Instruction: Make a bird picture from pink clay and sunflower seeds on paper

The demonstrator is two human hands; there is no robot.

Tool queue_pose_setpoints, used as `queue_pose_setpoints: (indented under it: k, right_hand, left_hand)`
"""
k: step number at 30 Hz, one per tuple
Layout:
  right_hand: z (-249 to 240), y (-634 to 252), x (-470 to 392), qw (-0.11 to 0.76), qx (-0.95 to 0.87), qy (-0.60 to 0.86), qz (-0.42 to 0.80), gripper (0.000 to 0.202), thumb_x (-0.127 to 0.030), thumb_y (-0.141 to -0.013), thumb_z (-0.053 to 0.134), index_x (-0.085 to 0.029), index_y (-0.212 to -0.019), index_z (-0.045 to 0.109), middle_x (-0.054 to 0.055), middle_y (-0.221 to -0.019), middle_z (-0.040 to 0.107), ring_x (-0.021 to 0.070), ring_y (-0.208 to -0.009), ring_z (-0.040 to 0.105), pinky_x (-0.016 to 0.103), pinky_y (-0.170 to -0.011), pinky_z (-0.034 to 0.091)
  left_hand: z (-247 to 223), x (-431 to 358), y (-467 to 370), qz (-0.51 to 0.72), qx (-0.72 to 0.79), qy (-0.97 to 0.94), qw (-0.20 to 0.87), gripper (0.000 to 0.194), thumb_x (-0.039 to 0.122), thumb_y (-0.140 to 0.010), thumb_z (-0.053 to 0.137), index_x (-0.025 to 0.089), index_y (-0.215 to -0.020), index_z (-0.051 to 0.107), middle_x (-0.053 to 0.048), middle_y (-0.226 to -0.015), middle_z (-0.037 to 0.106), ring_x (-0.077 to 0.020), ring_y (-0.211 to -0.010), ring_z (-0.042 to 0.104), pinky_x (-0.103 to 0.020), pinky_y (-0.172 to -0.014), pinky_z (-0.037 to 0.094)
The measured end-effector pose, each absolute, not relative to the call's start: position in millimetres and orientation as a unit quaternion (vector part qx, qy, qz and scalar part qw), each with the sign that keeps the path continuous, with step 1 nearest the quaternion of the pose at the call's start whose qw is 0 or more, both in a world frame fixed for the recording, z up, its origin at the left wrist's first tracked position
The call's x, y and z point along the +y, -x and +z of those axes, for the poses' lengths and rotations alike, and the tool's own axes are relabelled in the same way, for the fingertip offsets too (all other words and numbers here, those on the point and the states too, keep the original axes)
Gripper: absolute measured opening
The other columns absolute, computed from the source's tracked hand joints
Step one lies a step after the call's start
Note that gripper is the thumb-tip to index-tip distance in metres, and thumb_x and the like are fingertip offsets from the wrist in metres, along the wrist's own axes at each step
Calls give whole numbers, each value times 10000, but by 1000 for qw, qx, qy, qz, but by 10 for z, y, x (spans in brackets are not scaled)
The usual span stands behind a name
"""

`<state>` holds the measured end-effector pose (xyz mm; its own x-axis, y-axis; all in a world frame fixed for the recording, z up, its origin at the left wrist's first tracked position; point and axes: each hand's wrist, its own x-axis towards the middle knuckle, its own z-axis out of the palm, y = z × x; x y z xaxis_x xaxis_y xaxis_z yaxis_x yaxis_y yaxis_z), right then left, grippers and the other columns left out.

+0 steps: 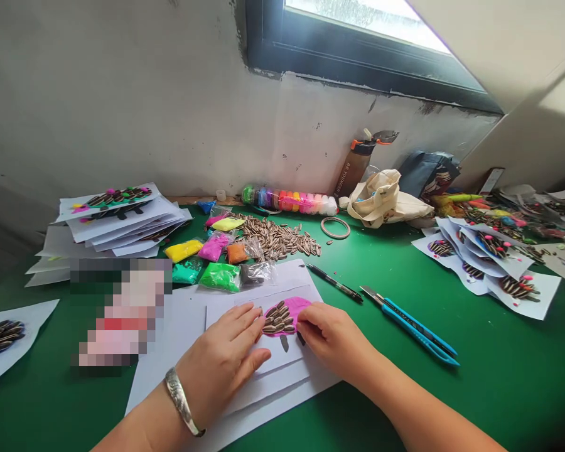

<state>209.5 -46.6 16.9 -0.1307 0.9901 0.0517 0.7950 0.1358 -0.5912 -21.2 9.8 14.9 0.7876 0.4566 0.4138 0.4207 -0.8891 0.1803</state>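
Note:
White paper [245, 408] lies stacked in front of me. On the top sheet is a flat magenta clay patch [297, 306], its left part covered with overlapping striped sunflower seeds [279, 319]. Dark leg-like shapes show below the patch. My left hand [226, 358], with a silver bangle at the wrist, rests flat on the paper, fingers stretched out to the patch's left edge. At the right edge, my right hand [329, 333] has thumb and fingers pinched together against the magenta clay. Whatever is between those fingertips is hidden.
Behind the paper are bagged coloured clay [220, 276] and a seed pile [287, 242]. A black pen [335, 284] and blue cutter [412, 326] lie right. Seed pictures stand stacked left [117, 220] and right [484, 257]. Along the wall are a bottle [355, 166] and cloth bag [381, 201].

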Motion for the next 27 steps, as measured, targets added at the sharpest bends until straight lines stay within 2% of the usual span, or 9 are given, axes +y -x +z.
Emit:
queue_pose_setpoints:
  k: [4, 10, 15, 21, 27]
  right_hand:
    - [143, -2097, -473, 230, -723, 616, 215, 194, -126, -876, 478, -189, -704, 541, -10, -694, 547, 113, -642, 480, 218, -594, 336]
    - [207, -2124, -405, 242, -727, 614, 190, 172, -116, -871, 493, -191, -764, 605, -2, -712, 564, 120, -655, 486, 223, -591, 337]
    - [335, -1943, -114, 186, -799, 559, 119, 247, -61, -876, 473, -208, -881, 672, 39, -834, 621, 154, -801, 507, 249, -683, 354]
    - [253, -1637, 149, 126, -822, 552, 65, 220, -138, -863, 520, -185, -676, 626, 28, -734, 601, 155, -727, 462, 293, -677, 308]
    - [179, -1613, 126, 128, -819, 556, 61, 205, -172, -855, 551, -180, -657, 603, 23, -722, 583, 152, -718, 437, 304, -666, 265]
  left_hand:
    - [84, 155, 212, 244, 270, -931, 18, 331, 275, -962, 441, 86, -1145, 642, -133, -1133, 683, -280, -1087, 620, -441, -922, 546]
    - [30, 162, 214, 225, 296, -928, 14, 342, 283, -948, 436, 89, -1129, 653, -129, -1118, 688, -306, -1122, 585, -467, -917, 536]
    - [128, 86, 184, 234, 291, -927, 14, 287, 239, -932, 449, 113, -1064, 672, -115, -1078, 697, -302, -1080, 595, -485, -905, 525]
    - [167, 37, 162, 220, 294, -930, 31, 214, 169, -873, 508, 146, -998, 681, -80, -995, 709, -277, -992, 619, -459, -855, 544]
    - [140, 22, 153, 201, 307, -929, 43, 204, 141, -829, 560, 137, -994, 680, -85, -1003, 698, -284, -1005, 604, -469, -879, 533]
